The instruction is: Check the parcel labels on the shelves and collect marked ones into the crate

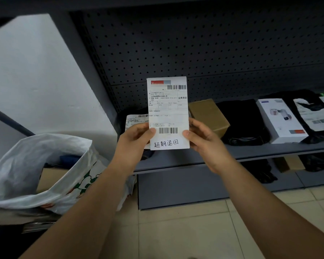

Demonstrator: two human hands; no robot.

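While both hands (137, 136) (200, 135) pinch parcel (167, 109) edges | risk: thumb-only hold slips | handwritten mark misread.

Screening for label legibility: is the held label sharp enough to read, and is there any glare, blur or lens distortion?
Head view: the label is evenly lit with no glare; its barcodes and handwritten line are sharp, the fine print soft. Head view: wide-angle bending curves the shelf edge, and the parcels at far right look slightly soft.

Parcel depot or stockroom; grey metal shelf (269, 152) with pegboard back (213, 49); labelled parcels (281, 120) in a row; tiled floor (195, 230)
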